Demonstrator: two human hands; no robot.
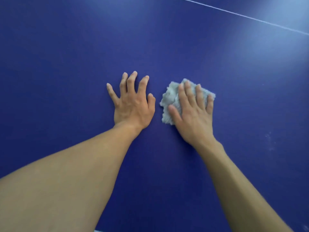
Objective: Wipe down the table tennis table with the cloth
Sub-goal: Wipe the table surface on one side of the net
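On the blue table tennis table point(66, 47), right hand point(194, 113) presses the grey cloth point(170, 97) flat, fingers straight. Left hand point(132, 104) braces just beside it, fingers spread, holding nothing. Wiping appears underway; next stroke likely heads toward faint specks point(269, 139) at right.

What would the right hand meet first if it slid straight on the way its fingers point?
Nothing, as far as the view shows: the right hand, flat on the cloth, faces bare blue table. The white line lies farther off, rightward.
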